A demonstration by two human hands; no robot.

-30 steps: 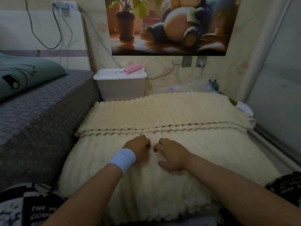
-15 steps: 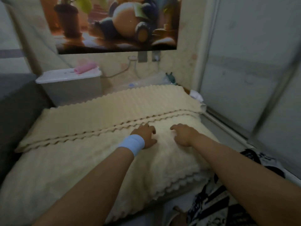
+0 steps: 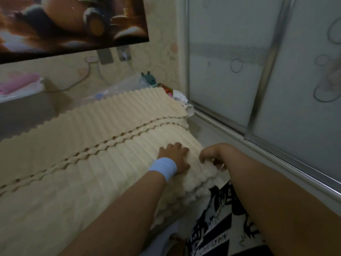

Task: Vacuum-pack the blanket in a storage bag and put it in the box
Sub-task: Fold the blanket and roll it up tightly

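A cream ribbed blanket [image 3: 88,163] lies folded on the floor, its scalloped edges running across the middle. My left hand [image 3: 174,156], with a pale blue wristband, rests flat on the blanket near its right end. My right hand [image 3: 212,156] curls its fingers round the blanket's right edge. A clear plastic storage bag [image 3: 118,88] lies behind the blanket by the wall. The white storage box [image 3: 20,104] stands at the far left, its lid carrying a pink object [image 3: 16,83].
A frosted sliding door [image 3: 258,71] with a metal track runs along the right. A small teal toy [image 3: 149,79] and crumpled paper [image 3: 178,96] sit in the far corner. Cables hang from wall sockets [image 3: 114,55]. My patterned shorts [image 3: 221,218] are at the lower right.
The view has swung right. Both hands slid to the blanket's right end; my right hand went from lying on top to curling round the edge.
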